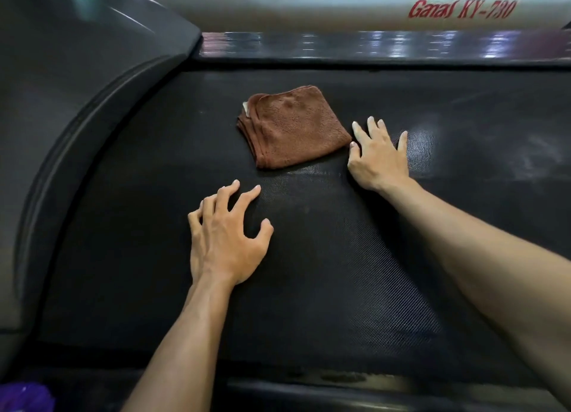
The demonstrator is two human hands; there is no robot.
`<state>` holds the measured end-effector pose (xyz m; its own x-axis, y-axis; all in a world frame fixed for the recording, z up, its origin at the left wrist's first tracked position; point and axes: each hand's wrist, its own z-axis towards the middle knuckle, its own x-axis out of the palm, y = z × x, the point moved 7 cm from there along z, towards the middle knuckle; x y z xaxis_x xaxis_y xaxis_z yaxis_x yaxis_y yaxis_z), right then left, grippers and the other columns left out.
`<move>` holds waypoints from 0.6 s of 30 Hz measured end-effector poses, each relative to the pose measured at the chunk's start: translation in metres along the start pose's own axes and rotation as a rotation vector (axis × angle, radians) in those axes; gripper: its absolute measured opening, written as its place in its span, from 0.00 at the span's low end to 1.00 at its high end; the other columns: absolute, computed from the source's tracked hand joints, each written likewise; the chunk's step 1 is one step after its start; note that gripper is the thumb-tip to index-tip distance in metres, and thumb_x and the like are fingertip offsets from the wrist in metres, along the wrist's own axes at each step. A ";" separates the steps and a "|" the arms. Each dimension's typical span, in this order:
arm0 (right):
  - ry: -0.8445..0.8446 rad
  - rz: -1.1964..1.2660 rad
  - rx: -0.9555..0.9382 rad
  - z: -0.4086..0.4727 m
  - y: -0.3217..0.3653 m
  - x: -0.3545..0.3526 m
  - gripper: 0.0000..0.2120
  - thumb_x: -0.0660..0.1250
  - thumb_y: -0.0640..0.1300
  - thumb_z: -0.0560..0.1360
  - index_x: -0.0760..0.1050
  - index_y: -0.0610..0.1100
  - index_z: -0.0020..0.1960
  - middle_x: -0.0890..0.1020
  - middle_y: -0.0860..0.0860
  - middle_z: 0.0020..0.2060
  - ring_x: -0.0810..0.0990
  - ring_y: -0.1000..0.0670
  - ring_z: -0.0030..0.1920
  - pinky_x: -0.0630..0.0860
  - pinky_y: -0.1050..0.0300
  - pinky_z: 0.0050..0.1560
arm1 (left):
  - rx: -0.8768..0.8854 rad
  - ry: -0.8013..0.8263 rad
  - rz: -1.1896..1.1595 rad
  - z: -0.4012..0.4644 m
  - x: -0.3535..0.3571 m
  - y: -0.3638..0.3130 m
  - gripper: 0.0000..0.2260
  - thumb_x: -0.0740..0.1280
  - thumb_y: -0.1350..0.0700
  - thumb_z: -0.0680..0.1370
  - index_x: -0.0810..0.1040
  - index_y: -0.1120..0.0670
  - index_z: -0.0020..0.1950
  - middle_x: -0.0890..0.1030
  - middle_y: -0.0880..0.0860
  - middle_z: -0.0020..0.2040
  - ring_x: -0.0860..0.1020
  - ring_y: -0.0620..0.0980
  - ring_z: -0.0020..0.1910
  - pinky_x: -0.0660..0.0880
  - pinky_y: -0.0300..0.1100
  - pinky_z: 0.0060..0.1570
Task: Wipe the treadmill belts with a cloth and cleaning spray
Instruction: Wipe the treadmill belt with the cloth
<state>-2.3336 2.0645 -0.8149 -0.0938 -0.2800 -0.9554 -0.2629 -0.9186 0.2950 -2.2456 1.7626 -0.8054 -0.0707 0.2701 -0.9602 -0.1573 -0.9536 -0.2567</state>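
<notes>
Nearest the camera, two bare forearms reach forward over the black, finely textured treadmill belt [309, 288], the landmark for all positions below. On the near-left part of the belt rests the left hand [227, 238], palm down, its fingers [239, 201] spread and bent at the knuckles so that the tips bear on the surface; it holds nothing. Farther along the belt and to the right lies the right hand [378, 156], flatter, with fingers [374, 130] nearly straight and fanned, also holding nothing; its thumb and forefinger lie just beside, perhaps touching, the right edge of the cloth. At mid-belt, beyond both hands, sits the folded rust-brown terry cloth [293, 127], gripped by neither hand. A faint sheen on the belt right of the right hand may be wetness or reflected light; which cannot be told. No spray bottle is in view. Judged progress: wiping is paused or not begun here, and picking up the cloth appears to be the next step. Beyond the belt run the glossy dark side rail [370, 45] and a pale frame bearing red lettering [462, 9].
</notes>
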 end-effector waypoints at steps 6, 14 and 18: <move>-0.057 0.017 0.004 -0.001 0.002 -0.001 0.27 0.50 0.52 0.84 0.58 0.52 0.83 0.55 0.48 0.84 0.47 0.50 0.84 0.39 0.37 0.81 | 0.015 0.015 -0.008 0.000 -0.002 -0.002 0.28 0.62 0.37 0.77 0.66 0.38 0.77 0.63 0.45 0.78 0.63 0.48 0.74 0.59 0.51 0.73; -0.073 0.037 -0.005 0.001 0.001 0.000 0.27 0.50 0.51 0.84 0.59 0.53 0.83 0.56 0.48 0.83 0.48 0.49 0.84 0.39 0.37 0.81 | 0.030 -0.252 -0.181 0.074 -0.037 -0.067 0.23 0.62 0.41 0.76 0.78 0.49 0.68 0.74 0.50 0.67 0.67 0.51 0.70 0.59 0.53 0.71; -0.076 0.024 0.001 0.002 0.001 0.000 0.26 0.50 0.51 0.84 0.59 0.52 0.82 0.56 0.48 0.83 0.48 0.49 0.84 0.39 0.37 0.81 | 0.153 0.101 0.013 0.145 0.002 -0.114 0.30 0.57 0.41 0.82 0.61 0.51 0.82 0.59 0.55 0.82 0.52 0.54 0.82 0.47 0.55 0.79</move>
<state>-2.3359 2.0641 -0.8148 -0.1722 -0.2799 -0.9445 -0.2603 -0.9118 0.3177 -2.3711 1.8911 -0.7619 0.0247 0.2361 -0.9714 -0.3055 -0.9234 -0.2322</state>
